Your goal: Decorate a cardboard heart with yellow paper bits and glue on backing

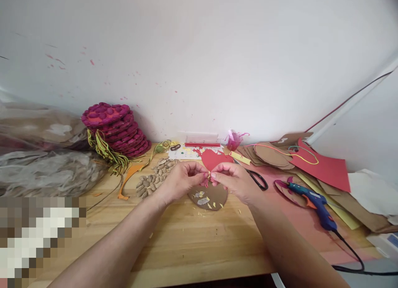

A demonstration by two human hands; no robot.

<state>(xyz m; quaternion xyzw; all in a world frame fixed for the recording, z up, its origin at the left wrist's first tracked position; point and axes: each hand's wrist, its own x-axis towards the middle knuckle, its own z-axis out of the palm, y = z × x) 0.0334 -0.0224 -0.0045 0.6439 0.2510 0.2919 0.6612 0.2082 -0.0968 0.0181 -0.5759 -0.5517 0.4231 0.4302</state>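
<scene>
Wood table [199,238]. Left hand [188,177] and right hand [232,179] meet above it, both in a pinch. Cardboard disc [218,193] below them, red heart [215,157] just behind. Yellow bit [209,175] held between their fingertips; scraps [209,205] on disc.

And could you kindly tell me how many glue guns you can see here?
1: the blue glue gun lies on the right side of the table, to the right of the right hand. Others may be hidden, perhaps under the red paper.
</scene>
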